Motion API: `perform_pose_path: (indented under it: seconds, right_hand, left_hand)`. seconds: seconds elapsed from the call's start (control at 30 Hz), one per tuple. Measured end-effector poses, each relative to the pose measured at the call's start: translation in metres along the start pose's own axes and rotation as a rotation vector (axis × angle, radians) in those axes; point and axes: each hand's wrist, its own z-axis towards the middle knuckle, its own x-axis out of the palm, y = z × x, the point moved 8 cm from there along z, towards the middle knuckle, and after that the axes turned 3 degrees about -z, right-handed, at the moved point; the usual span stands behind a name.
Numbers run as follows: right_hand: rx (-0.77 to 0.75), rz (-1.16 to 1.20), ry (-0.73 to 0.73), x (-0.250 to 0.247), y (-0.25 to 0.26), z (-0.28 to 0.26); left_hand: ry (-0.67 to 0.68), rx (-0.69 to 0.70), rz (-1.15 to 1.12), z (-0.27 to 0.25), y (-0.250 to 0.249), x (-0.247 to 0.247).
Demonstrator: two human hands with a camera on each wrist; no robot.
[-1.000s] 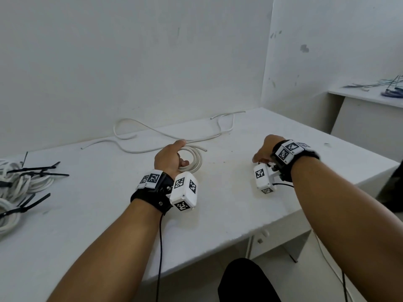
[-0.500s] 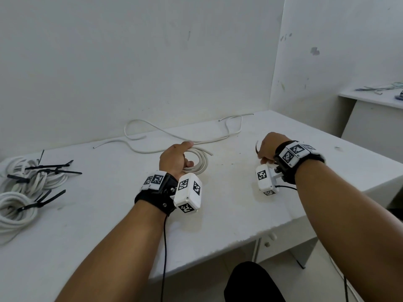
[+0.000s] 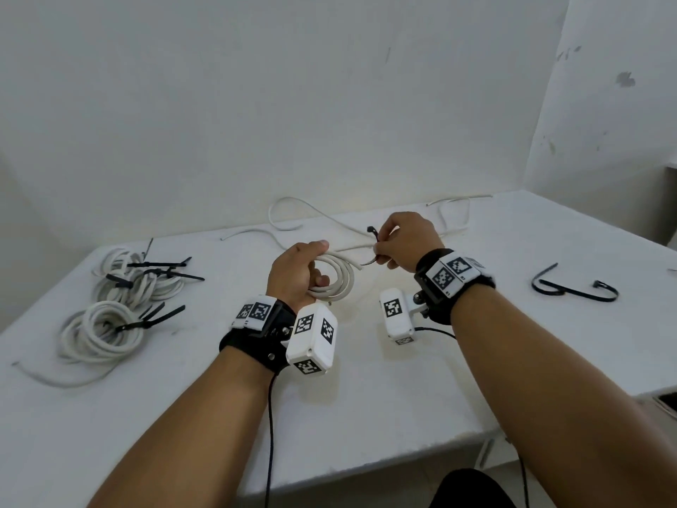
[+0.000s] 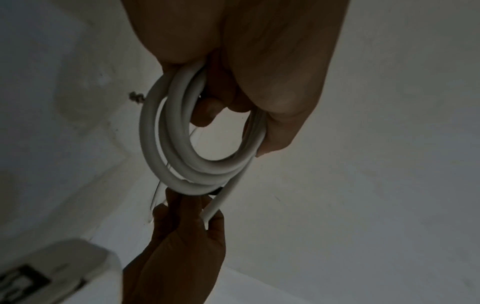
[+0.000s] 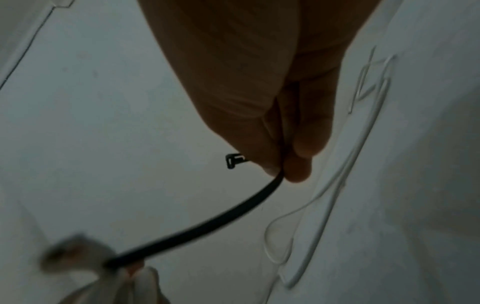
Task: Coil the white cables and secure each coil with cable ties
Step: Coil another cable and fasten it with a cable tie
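Right now we hold a small coil of white cable (image 3: 335, 278) in our left hand (image 3: 295, 275), lifted just above the white table (image 3: 366, 390). The left fingers curl through the middle of the coil and the thumb lies over its top, so several loops are gripped together; the left wrist view shows the same coil (image 4: 182, 144) hanging from that hand (image 4: 246, 67), with one free end of cable running off the bottom of the coil toward our other hand.

Our right hand (image 3: 404, 240) is just beside the coil, on its far right side. Its thumb and fingers pinch a black cable tie (image 3: 372, 247): the head of the tie sticks up above the knuckles and the tail curves down toward the coil. In the right wrist view the tie (image 5: 207, 224) arcs from the pinching fingertips (image 5: 296, 166) down to a blurred patch at the lower left, where we cannot tell whether its tip touches the cable.

A loose white cable (image 3: 329, 218) snakes along the back of the table near the wall. At the left lie finished coils (image 3: 106, 331), each bound with black ties whose tails stick out. Well apart on the right lie two spare black ties (image 3: 575, 291), curved, on the table.
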Motion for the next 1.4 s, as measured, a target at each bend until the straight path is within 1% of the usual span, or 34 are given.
perform_pose_path:
  seconds: [0.1,0.23,0.33,0.4,0.47,0.53,0.63,0.73,0.8,0.87,1.03,1.17,1.23,1.27,1.33,1.4]
  right_hand:
    - [-0.057,0.078,-0.04,0.021,0.015,0.006]
    - [-0.11,0.082,-0.119,0.038,0.02,0.014]
    - [-0.097,0.123,-0.106,0.045,0.017,0.015]
    - [-0.083,0.271,-0.01,0.054,0.018,0.011]
    - [-0.066,0.497,0.14,0.068,0.024,0.002]
    - [-0.047,0.617,0.275,0.081,0.031,-0.006]
    - [-0.022,0.625,0.406,0.087,0.036,-0.013]
    - [-0.011,0.515,0.511,0.086,0.032,-0.017]
    - [-0.003,0.44,0.559,0.086,0.026,-0.021]
    - [0.005,0.429,0.578,0.087,0.022,-0.023]
    - [0.001,0.487,0.591,0.087,0.023,-0.022]
    - [0.029,0.584,0.652,0.089,0.021,-0.023]
    - [0.017,0.602,0.657,0.088,0.023,-0.024]
    - [0.004,0.62,0.655,0.086,0.026,-0.025]
    - [-0.032,0.675,0.657,0.084,0.031,-0.025]
    - [-0.132,0.658,0.657,0.079,0.038,-0.025]
  left_hand:
    - [0.003,-0.006,-0.031,0.004,-0.002,-0.011]
    - [0.044,-0.018,-0.08,0.008,-0.003,-0.015]
    - [0.052,-0.029,-0.096,0.011,-0.002,-0.015]
    - [0.031,-0.031,-0.086,0.012,-0.001,-0.018]
    - [0.01,-0.034,-0.076,0.014,0.0,-0.021]
    - [0.0,-0.031,-0.052,0.013,0.0,-0.021]
    - [0.033,-0.006,-0.011,0.014,-0.002,-0.021]
    - [0.148,0.003,0.052,0.012,-0.002,-0.015]
    - [0.241,-0.018,0.097,0.009,0.002,-0.006]
    - [0.289,-0.032,0.141,0.006,0.004,0.0]
    - [0.302,0.017,0.154,0.005,-0.002,0.005]
    - [0.324,0.04,0.231,0.007,0.0,0.004]
    - [0.291,0.041,0.22,0.008,0.0,0.002]
    - [0.251,0.039,0.184,0.009,-0.002,-0.001]
    - [0.126,0.039,0.1,0.009,-0.008,-0.012]
    - [-0.019,0.051,0.027,0.011,-0.014,-0.027]
